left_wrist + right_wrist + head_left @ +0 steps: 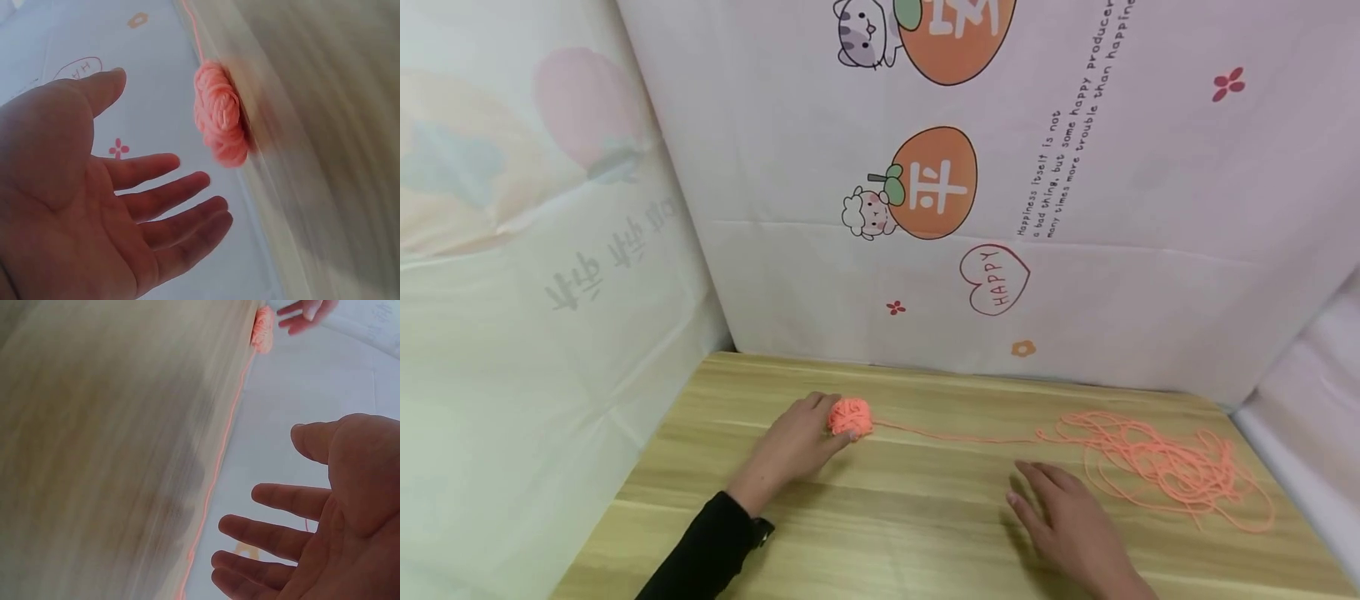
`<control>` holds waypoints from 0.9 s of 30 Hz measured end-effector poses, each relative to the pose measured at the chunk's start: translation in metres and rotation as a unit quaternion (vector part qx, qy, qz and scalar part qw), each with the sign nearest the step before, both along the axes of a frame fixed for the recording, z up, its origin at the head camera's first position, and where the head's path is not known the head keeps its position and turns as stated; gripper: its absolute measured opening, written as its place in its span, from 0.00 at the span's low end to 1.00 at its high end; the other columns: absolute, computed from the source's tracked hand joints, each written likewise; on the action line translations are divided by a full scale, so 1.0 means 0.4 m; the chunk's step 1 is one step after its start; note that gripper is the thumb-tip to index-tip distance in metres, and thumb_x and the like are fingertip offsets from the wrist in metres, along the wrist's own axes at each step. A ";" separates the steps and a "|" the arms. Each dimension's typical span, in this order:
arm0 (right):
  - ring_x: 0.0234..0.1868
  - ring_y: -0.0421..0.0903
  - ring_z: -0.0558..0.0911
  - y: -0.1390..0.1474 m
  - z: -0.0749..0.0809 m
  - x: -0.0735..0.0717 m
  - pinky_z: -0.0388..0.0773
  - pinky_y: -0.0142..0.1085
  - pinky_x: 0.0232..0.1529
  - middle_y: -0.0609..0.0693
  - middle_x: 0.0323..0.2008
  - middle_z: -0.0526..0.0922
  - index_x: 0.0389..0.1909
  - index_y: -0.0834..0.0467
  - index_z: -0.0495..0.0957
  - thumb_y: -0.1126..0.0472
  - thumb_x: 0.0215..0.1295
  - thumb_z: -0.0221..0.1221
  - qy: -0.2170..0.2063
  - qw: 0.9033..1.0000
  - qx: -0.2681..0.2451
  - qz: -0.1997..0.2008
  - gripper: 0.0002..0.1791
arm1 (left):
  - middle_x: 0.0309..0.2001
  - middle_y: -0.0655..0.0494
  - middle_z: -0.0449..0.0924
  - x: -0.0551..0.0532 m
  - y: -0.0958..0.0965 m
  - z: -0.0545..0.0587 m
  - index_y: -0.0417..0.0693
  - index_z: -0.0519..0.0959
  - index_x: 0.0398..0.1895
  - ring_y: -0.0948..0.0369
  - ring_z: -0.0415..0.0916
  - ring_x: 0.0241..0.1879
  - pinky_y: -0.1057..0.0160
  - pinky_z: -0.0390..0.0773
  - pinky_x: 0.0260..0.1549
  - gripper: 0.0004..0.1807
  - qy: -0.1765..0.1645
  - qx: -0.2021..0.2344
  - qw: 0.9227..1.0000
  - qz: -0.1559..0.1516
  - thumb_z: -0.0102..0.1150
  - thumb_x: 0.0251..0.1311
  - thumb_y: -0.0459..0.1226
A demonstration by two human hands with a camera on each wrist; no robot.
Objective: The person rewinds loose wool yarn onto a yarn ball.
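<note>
A small ball of coral-orange yarn (851, 418) lies on the wooden table. Beside it is my left hand (797, 440), its fingers spread; the left wrist view shows a gap between those fingertips and the yarn ball (220, 115). From the ball a single strand (955, 437) runs right to a loose tangle of the same yarn (1172, 462). My right hand (1067, 523) hovers over the table in front of that strand, left of the tangle, fingers extended and holding nothing. In the right wrist view the strand (220, 456) passes beyond its fingertips.
The wood-grain table (910, 517) ends at a white printed cloth (812, 275) hanging behind it. More pale cloth (550, 375) hangs along the left side, and another piece (1315, 400) at the right edge. A black sleeve (707, 550) covers the left forearm.
</note>
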State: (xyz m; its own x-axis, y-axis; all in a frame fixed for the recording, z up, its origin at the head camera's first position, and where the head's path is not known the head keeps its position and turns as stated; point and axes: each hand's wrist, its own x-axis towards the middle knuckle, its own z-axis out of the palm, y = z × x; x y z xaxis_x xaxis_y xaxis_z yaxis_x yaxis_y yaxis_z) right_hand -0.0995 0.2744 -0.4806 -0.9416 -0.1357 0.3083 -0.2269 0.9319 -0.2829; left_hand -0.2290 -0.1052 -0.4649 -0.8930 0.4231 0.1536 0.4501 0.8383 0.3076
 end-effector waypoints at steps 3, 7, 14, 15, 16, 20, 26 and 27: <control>0.58 0.60 0.72 -0.001 -0.001 0.000 0.70 0.61 0.54 0.58 0.57 0.77 0.63 0.58 0.74 0.44 0.68 0.57 -0.003 1.000 0.003 -0.001 0.29 | 0.64 0.44 0.68 -0.028 0.018 -0.004 0.42 0.64 0.71 0.48 0.67 0.60 0.49 0.72 0.56 0.40 -0.013 0.001 1.000 -0.002 0.53 0.65 0.60; 0.58 0.60 0.72 -0.001 -0.003 -0.001 0.70 0.61 0.55 0.58 0.57 0.77 0.63 0.58 0.74 0.43 0.69 0.56 -0.001 1.000 0.003 0.001 0.29 | 0.66 0.43 0.65 -0.062 0.031 -0.023 0.43 0.62 0.72 0.46 0.64 0.63 0.47 0.70 0.58 0.39 -0.030 -0.010 1.000 0.004 0.50 0.67 0.59; 0.58 0.59 0.72 0.000 -0.010 -0.004 0.70 0.60 0.55 0.57 0.58 0.77 0.63 0.58 0.74 0.42 0.69 0.55 -0.004 1.000 0.002 0.003 0.30 | 0.65 0.41 0.67 -0.094 0.041 -0.053 0.41 0.64 0.71 0.45 0.64 0.63 0.47 0.68 0.59 0.36 -0.041 -0.001 0.999 -0.007 0.57 0.66 0.51; 0.58 0.59 0.72 0.000 -0.011 -0.004 0.70 0.60 0.55 0.57 0.58 0.77 0.63 0.58 0.74 0.42 0.69 0.55 -0.004 1.000 0.003 0.003 0.30 | 0.64 0.41 0.68 -0.095 0.041 -0.056 0.41 0.65 0.70 0.45 0.64 0.63 0.47 0.68 0.59 0.36 -0.038 0.003 0.999 -0.011 0.58 0.65 0.50; 0.58 0.59 0.73 0.000 -0.011 -0.004 0.70 0.60 0.55 0.57 0.58 0.77 0.63 0.58 0.74 0.42 0.69 0.55 -0.004 1.000 0.002 0.002 0.30 | 0.64 0.41 0.68 -0.095 0.041 -0.058 0.40 0.66 0.70 0.45 0.65 0.62 0.48 0.69 0.59 0.35 -0.037 0.008 0.999 -0.014 0.60 0.65 0.49; 0.58 0.60 0.73 -0.001 -0.015 -0.002 0.70 0.61 0.54 0.58 0.57 0.77 0.63 0.58 0.74 0.42 0.69 0.56 -0.003 1.000 0.002 0.001 0.30 | 0.61 0.42 0.70 -0.092 0.042 -0.062 0.39 0.67 0.68 0.48 0.67 0.59 0.51 0.71 0.57 0.35 -0.043 0.031 0.998 -0.021 0.64 0.61 0.47; 0.58 0.61 0.73 -0.001 -0.015 -0.001 0.70 0.61 0.54 0.60 0.57 0.77 0.63 0.59 0.73 0.43 0.69 0.56 -0.003 1.000 -0.002 0.002 0.30 | 0.50 0.52 0.71 -0.098 0.044 -0.078 0.43 0.72 0.63 0.60 0.71 0.43 0.60 0.75 0.43 0.31 -0.064 0.071 0.995 -0.012 0.67 0.58 0.46; 0.58 0.61 0.73 -0.001 -0.016 -0.002 0.70 0.62 0.54 0.60 0.57 0.76 0.63 0.60 0.73 0.43 0.69 0.56 -0.003 1.000 -0.003 0.002 0.30 | 0.48 0.54 0.71 -0.101 0.045 -0.078 0.44 0.73 0.61 0.61 0.70 0.41 0.61 0.75 0.41 0.29 -0.066 0.081 0.994 -0.013 0.68 0.58 0.45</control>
